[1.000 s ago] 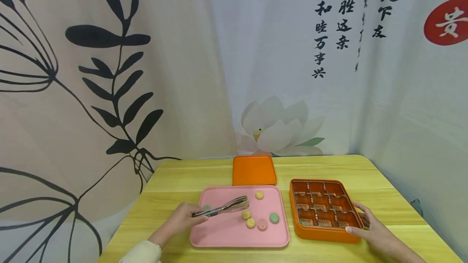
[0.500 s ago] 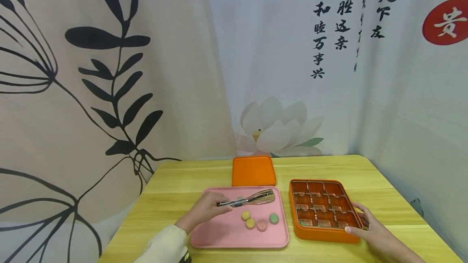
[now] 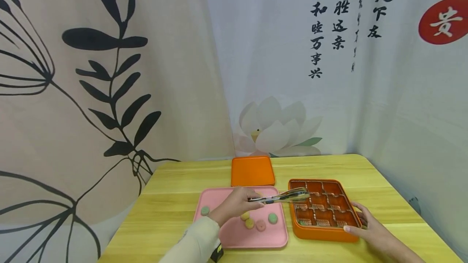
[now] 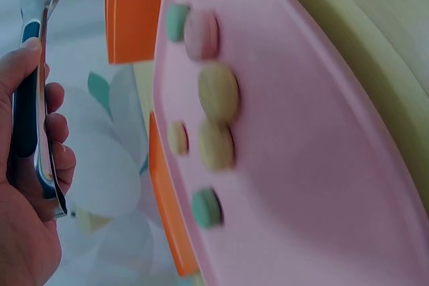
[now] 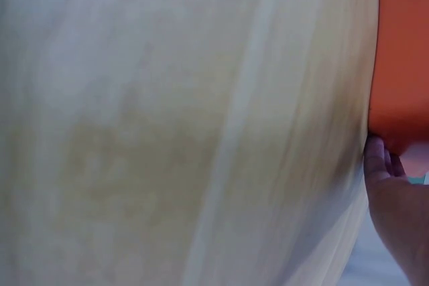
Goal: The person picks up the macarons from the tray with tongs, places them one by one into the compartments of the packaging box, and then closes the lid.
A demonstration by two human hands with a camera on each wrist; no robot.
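My left hand point(image 3: 237, 205) grips a pair of metal serving tongs point(image 3: 283, 196) with dark handle grips. In the head view the tongs' tips overlap the left rim of the orange divided box point(image 3: 325, 234); whether they hold anything I cannot tell. Below the hand, the pink tray point(image 3: 268, 240) bears several macarons: a pink macaron point(image 4: 202, 34), yellow macarons point(image 4: 219, 92) and green macarons point(image 4: 206, 207). My right hand point(image 3: 373, 228) holds the box by its near right corner, thumb at the front and fingers along the right side. Something green point(image 3: 304, 222) sits in the box's near left compartment.
An orange lid point(image 3: 252, 171) lies flat behind the pink tray, near the back edge of the wooden table point(image 3: 175, 198). A printed curtain point(image 3: 183, 72) hangs behind the table and along its right side.
My left hand has carried the tongs rightward across the tray to the box's left rim. The green macaron on the tray's left shows again. My right hand stays at the box.
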